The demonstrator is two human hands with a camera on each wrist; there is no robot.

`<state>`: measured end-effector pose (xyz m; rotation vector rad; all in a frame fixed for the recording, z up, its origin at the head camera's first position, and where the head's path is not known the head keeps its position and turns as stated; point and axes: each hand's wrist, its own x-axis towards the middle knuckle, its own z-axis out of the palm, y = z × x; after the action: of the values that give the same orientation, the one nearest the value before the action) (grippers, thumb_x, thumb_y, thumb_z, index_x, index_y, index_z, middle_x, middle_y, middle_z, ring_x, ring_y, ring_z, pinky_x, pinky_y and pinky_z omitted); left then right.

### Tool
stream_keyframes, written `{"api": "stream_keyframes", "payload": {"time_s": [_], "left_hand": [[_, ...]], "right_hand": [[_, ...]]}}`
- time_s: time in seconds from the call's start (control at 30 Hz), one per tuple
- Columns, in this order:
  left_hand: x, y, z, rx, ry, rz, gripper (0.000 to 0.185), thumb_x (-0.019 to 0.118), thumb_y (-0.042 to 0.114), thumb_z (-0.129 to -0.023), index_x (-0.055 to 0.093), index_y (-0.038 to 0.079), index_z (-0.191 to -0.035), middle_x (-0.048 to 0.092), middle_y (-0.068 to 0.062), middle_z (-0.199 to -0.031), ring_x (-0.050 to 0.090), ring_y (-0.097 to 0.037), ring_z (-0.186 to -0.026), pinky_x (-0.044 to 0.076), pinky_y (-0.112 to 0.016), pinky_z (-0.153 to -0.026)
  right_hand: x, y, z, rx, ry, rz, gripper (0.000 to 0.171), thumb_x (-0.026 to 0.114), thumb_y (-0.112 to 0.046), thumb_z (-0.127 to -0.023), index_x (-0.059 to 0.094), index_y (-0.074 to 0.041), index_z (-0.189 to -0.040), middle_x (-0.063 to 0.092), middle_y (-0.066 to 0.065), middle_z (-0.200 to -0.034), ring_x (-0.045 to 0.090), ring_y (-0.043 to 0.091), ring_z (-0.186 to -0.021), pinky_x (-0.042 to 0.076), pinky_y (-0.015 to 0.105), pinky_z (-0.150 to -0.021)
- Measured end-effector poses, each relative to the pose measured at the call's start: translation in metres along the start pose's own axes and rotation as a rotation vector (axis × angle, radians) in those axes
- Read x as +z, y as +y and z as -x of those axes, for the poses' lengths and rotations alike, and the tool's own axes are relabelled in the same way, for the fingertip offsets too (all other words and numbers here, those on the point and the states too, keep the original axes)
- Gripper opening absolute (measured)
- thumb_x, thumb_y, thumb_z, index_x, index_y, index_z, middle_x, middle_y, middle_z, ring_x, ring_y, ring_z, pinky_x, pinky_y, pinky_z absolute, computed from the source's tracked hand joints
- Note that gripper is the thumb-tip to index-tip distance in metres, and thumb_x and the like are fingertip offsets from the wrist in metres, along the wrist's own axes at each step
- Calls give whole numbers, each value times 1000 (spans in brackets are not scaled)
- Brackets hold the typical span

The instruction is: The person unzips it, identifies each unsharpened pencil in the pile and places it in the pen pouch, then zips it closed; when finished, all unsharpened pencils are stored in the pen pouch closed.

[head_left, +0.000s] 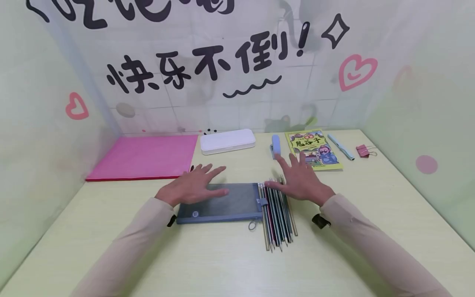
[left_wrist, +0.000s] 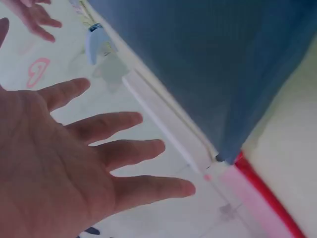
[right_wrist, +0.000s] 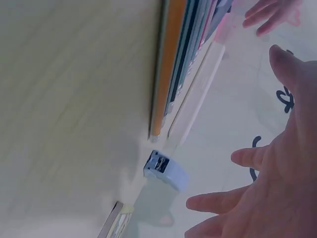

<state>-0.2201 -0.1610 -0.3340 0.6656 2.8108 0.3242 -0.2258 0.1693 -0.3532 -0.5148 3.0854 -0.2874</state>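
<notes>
My left hand (head_left: 193,185) hovers above the left part of a dark blue mesh zip pouch (head_left: 230,202), fingers spread and holding nothing. The pouch lies flat on the table, its zip ring hanging off the lower right. Beside its right edge lies a row of several pencils (head_left: 277,214), tips toward me. My right hand (head_left: 298,181) is over the far end of the pencils, fingers spread and apart from them. In the left wrist view the pouch (left_wrist: 198,59) appears past the outstretched fingers; in the right wrist view the pencils (right_wrist: 171,69) stand out beyond the hand.
Along the back are a pink folder (head_left: 144,156), a white pencil case (head_left: 228,141), a blue stapler (head_left: 275,145), a yellow illustrated book (head_left: 315,150), a light blue pen (head_left: 340,146) and a pink binder clip (head_left: 363,151). A printed sheet (head_left: 208,111) stands behind the table.
</notes>
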Motion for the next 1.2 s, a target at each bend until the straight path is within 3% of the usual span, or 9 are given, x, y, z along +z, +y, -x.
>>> {"api": "stream_keyframes", "payload": {"time_s": [0.1,0.23,0.37,0.53,0.7,0.8,1.0,1.2], "left_hand": [[-12,4,8,47,-28,3,83,45,77,-89,26,36,-159,28,-11,-166,26,-39,-154,29,-68,-116],[-21,14,8,204,-55,10,66,55,52,-98,37,24,-156,40,-4,-161,38,-27,-150,36,-51,-120],[-17,32,-6,383,-75,8,46,59,26,-100,54,12,-144,58,-3,-146,54,-19,-138,43,-41,-116],[-4,56,-22,506,-115,-21,31,62,12,-97,70,13,-127,73,0,-123,69,-10,-109,55,-28,-98],[5,74,-32,585,-133,-19,27,66,10,-94,76,19,-117,75,6,-94,62,-2,-78,54,-16,-78],[8,80,-36,619,-145,-16,25,70,11,-92,77,21,-114,71,9,-86,57,-1,-72,50,-14,-72],[17,89,-42,661,-189,-79,27,75,20,-90,76,21,-117,73,8,-94,56,-2,-71,49,-12,-68],[25,86,-38,656,-170,-126,21,76,20,-90,77,21,-111,73,7,-92,56,-3,-67,47,-11,-65]], "right_hand": [[-1,-4,3,-45,-5,-64,97,53,-70,-91,19,-13,-161,27,34,-158,8,63,-148,31,75,-110],[-2,-7,5,-92,-17,-180,93,57,-62,-93,17,-13,-161,26,32,-159,16,59,-149,33,72,-111],[-5,-10,7,-140,-21,-296,88,62,-51,-95,18,-12,-161,29,28,-159,31,47,-147,34,66,-114],[-7,-13,11,-174,4,-409,82,67,-39,-95,26,-8,-158,36,23,-157,39,40,-145,37,59,-115],[-7,-14,15,-187,56,-541,72,67,-30,-96,33,-2,-153,40,21,-156,42,41,-143,45,56,-110],[-8,-15,16,-189,74,-611,68,66,-25,-96,36,-1,-151,41,22,-155,43,42,-143,48,54,-107],[-12,-19,17,-157,90,-661,65,68,-20,-95,38,-1,-149,42,22,-154,43,43,-142,49,53,-107],[-11,-19,18,-137,97,-666,63,69,-20,-94,40,-1,-147,46,23,-150,47,44,-138,51,53,-105]]}}
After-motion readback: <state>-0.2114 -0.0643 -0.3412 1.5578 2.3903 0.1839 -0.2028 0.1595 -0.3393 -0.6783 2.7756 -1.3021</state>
